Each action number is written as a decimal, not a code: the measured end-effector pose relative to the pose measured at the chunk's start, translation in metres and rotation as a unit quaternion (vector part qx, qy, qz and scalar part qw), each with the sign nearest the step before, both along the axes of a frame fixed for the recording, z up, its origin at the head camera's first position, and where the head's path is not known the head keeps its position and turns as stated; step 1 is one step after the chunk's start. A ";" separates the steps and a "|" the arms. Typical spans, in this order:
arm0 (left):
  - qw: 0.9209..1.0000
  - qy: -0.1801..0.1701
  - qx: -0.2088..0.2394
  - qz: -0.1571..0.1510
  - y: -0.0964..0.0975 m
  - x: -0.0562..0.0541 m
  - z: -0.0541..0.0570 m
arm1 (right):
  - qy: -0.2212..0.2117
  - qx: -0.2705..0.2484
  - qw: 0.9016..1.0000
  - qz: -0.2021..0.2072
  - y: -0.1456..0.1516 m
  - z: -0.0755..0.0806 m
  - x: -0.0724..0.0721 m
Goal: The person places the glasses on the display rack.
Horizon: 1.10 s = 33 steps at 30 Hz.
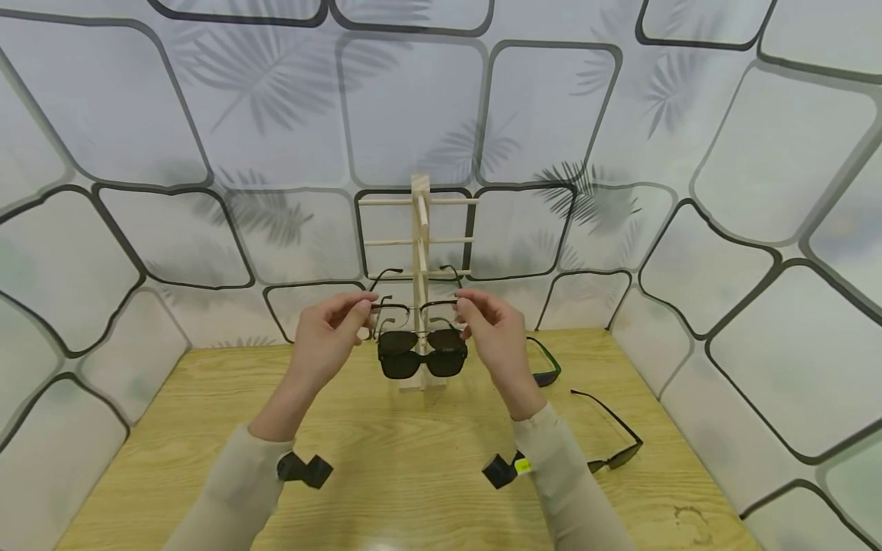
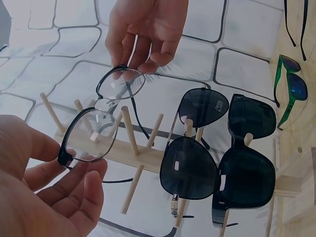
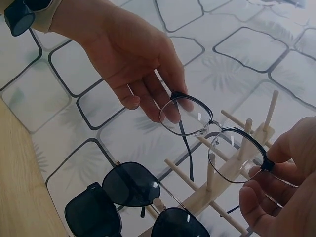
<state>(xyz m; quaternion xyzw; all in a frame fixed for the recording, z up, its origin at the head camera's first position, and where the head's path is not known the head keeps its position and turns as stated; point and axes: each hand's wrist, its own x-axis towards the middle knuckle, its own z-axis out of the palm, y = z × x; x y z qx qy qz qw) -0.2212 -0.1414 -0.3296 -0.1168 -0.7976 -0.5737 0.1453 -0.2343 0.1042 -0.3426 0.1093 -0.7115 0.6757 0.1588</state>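
Observation:
Clear-lensed eyeglasses [image 2: 91, 138] with dark brow bars are held by both hands in front of a wooden display rack [image 1: 420, 187]. My left hand [image 1: 325, 337] pinches their left end between thumb and fingers. At the opposite end, my right hand [image 1: 498, 330] grips the corner by the hinge. Their temples point back toward the rack's pegs. Just below the eyeglasses, aviator sunglasses [image 2: 190, 168] with dark lenses hang on the rack. Under those sit thick-framed black sunglasses [image 2: 249, 173], overlapping the aviators in the head view.
Green-framed sunglasses [image 1: 547, 377] lie on the wooden table [image 1: 386, 467] right of the rack, partly behind my right forearm. Nearer, black sunglasses [image 1: 625, 455] rest with one temple extended. Bare pegs [image 1: 451, 240] stick out higher on the rack. Patterned walls [image 1: 413, 107] enclose the table's back and sides.

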 end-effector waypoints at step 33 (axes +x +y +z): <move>1.000 -0.009 -0.007 -0.015 0.007 -0.023 -0.007 | -0.053 -0.030 0.998 -0.003 0.005 -0.008 -0.025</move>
